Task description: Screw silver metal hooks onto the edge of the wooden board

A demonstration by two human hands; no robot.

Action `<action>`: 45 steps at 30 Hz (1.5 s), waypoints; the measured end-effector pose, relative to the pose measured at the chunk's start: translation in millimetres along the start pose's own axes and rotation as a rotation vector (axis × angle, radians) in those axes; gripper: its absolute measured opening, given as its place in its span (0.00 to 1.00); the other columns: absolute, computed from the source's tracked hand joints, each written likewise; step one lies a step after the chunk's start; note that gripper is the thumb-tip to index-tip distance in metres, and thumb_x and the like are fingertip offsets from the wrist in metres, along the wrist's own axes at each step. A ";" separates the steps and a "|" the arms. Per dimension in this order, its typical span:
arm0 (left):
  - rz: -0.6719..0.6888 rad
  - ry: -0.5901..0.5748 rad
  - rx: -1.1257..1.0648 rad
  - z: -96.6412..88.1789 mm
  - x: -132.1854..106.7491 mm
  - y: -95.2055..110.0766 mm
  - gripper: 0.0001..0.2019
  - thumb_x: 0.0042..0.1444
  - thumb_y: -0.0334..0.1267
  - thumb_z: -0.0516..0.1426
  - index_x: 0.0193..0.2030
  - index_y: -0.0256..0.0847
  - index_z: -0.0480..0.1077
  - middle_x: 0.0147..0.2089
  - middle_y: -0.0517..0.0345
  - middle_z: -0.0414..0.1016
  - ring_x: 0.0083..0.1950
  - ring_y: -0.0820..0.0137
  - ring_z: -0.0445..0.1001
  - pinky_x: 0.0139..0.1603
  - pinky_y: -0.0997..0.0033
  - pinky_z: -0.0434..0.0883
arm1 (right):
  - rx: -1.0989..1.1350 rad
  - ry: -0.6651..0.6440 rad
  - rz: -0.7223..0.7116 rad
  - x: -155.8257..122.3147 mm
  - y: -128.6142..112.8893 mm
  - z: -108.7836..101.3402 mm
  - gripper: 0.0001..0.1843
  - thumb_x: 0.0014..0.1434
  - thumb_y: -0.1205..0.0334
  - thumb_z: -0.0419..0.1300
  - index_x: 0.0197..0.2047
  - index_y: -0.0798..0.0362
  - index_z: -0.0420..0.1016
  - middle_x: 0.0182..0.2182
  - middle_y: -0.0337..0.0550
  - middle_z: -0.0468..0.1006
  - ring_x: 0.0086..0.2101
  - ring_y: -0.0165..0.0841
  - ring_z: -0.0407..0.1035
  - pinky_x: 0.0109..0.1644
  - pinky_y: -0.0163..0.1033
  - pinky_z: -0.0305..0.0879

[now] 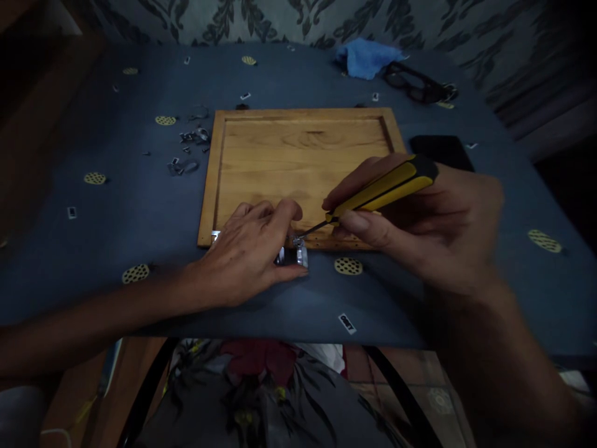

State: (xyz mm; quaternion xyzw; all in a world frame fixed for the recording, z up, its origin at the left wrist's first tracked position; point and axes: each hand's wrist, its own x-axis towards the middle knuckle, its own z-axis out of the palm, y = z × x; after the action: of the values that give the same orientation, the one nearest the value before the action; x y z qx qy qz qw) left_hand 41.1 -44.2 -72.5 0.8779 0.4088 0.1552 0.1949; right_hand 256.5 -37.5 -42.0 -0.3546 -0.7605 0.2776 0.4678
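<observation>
A wooden panel with a raised frame (298, 149) lies flat on the cloth-covered table. My left hand (247, 249) rests on its near edge, thumb and fingers closed around a shiny metal fitting (302, 254), whose exact kind I cannot make out. Another bit of bright metal (215, 235) shows at the panel's near left corner, partly behind this hand. Gripped in my right hand (433, 230) is a yellow and black screwdriver (382, 190), slanting down to the left. Its tip meets the fitting at the panel's edge.
Left of the panel lie loose metal fittings (196, 135), small screws (186, 150) and a curved metal piece (184, 167). A black flat object (441, 151) sits to the right. Toward the back are a blue cloth (368, 59) and dark glasses (415, 84), near the patterned wall (261, 22).
</observation>
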 end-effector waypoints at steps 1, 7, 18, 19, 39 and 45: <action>0.003 -0.002 -0.003 0.1 -0.1 0.0 0.28 0.56 0.47 0.70 0.54 0.43 0.61 0.49 0.53 0.77 0.52 0.55 0.76 0.52 0.57 0.70 | 0.016 -0.014 0.018 -0.2 -0.7 -1.2 0.03 0.61 0.61 0.70 0.39 0.42 0.82 0.34 0.34 0.84 0.34 0.33 0.78 0.33 0.38 0.74; 0.012 0.004 -0.003 0.3 0.1 -0.2 0.28 0.56 0.47 0.70 0.55 0.43 0.61 0.50 0.52 0.77 0.53 0.55 0.76 0.52 0.56 0.70 | 0.028 -0.003 -0.022 -2.1 1.3 -1.6 0.07 0.60 0.65 0.70 0.37 0.40 0.84 0.35 0.31 0.84 0.33 0.33 0.78 0.33 0.39 0.73; 0.012 -0.012 -0.006 -1.2 0.6 1.3 0.27 0.56 0.45 0.70 0.54 0.42 0.61 0.49 0.52 0.77 0.51 0.56 0.75 0.51 0.57 0.69 | -0.153 0.065 -0.113 -5.9 12.9 1.1 0.09 0.56 0.59 0.75 0.35 0.43 0.79 0.25 0.33 0.77 0.26 0.33 0.71 0.30 0.42 0.63; 0.008 -0.013 -0.011 -1.2 0.6 1.4 0.27 0.56 0.45 0.70 0.54 0.42 0.61 0.49 0.52 0.77 0.52 0.56 0.75 0.51 0.57 0.69 | -0.167 0.063 -0.106 -6.8 13.0 1.4 0.09 0.56 0.59 0.75 0.35 0.43 0.79 0.25 0.33 0.76 0.26 0.33 0.71 0.30 0.42 0.63; 0.001 0.011 -0.037 0.2 -0.7 0.3 0.27 0.56 0.46 0.70 0.54 0.43 0.61 0.49 0.55 0.78 0.53 0.57 0.76 0.52 0.57 0.69 | -0.166 0.130 0.035 -10.2 3.4 3.3 0.03 0.62 0.55 0.69 0.36 0.35 0.80 0.30 0.34 0.78 0.28 0.36 0.72 0.31 0.46 0.69; 0.015 0.005 -0.025 0.1 -0.4 0.3 0.27 0.56 0.47 0.70 0.54 0.43 0.61 0.48 0.55 0.77 0.52 0.57 0.76 0.52 0.57 0.69 | -0.127 0.110 0.060 -11.5 3.3 5.4 0.05 0.60 0.56 0.72 0.38 0.37 0.80 0.32 0.34 0.78 0.28 0.34 0.72 0.27 0.43 0.66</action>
State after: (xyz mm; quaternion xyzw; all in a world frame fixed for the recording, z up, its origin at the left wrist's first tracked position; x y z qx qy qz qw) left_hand 41.0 -44.7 -72.5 0.8781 0.4008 0.1638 0.2036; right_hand 256.1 -45.3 -52.6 -0.4209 -0.7388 0.2227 0.4769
